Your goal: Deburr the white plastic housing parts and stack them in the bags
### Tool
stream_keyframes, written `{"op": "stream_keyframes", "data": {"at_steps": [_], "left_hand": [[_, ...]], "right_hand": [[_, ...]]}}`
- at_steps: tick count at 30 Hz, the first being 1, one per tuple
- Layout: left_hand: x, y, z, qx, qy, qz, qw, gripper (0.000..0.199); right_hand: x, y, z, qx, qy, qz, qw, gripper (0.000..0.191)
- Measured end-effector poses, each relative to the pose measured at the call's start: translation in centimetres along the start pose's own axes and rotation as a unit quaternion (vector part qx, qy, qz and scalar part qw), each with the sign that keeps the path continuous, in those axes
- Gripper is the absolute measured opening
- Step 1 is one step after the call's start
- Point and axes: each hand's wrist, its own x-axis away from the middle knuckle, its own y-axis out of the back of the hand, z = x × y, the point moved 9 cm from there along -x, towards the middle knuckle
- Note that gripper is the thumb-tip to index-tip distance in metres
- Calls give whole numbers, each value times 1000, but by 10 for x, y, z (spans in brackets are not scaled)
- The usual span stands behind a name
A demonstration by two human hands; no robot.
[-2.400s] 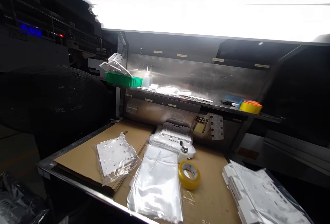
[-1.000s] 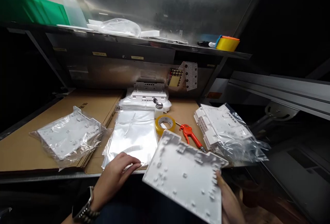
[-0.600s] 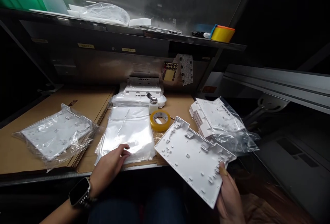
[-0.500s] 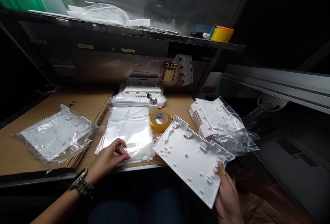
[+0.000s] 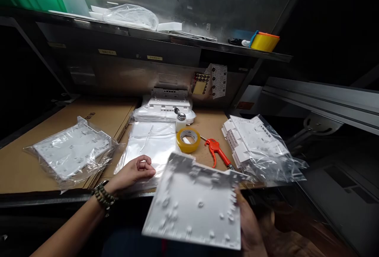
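Note:
My right hand (image 5: 249, 221) grips the right edge of a white plastic housing panel (image 5: 204, 209), held tilted above the table's front edge with its ribbed inner side showing. The panel is slightly blurred. My left hand (image 5: 139, 172) rests over a stack of clear plastic bags (image 5: 148, 140), thumb and forefinger pinched at the edge of the top bag. A bracelet of beads (image 5: 103, 197) circles the left wrist. Just beyond the panel are a roll of yellow tape (image 5: 188, 140) and an orange air blow gun (image 5: 217, 150).
A bagged white panel (image 5: 72, 148) lies on cardboard (image 5: 17, 170) at left. More bagged panels (image 5: 254, 138) are piled at right. Behind the bags stand a small dispenser bottle (image 5: 180, 122) and a white housing part (image 5: 168, 101). A metal shelf (image 5: 189, 40) overhangs the back.
The white panel has swung left and towards me in my right hand, uncovering the orange blow gun. My left hand stays at the bag stack's near edge. The view has shifted slightly.

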Motion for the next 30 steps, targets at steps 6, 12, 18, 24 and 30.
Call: {"op": "stream_keyframes", "data": {"at_steps": [6, 12, 18, 24, 30], "left_hand": [[-13, -29, 2, -23, -57, -7, 998, 39], [-16, -33, 0, -39, -101, 19, 994, 21], [-9, -30, -8, -59, -136, 0, 989, 31], [8, -55, -27, -200, -168, 24, 965, 32], [20, -92, -31, -401, -221, -15, 889, 41]], "right_hand": [[-4, -130, -57, 1, -89, 234, 968, 58], [-11, -148, -68, 12, -120, 217, 969, 62], [-3, -120, -62, 11, -118, 195, 974, 62], [5, -109, -59, 23, -113, 238, 964, 66], [6, -96, -66, -2, -103, 235, 966, 71]]}}
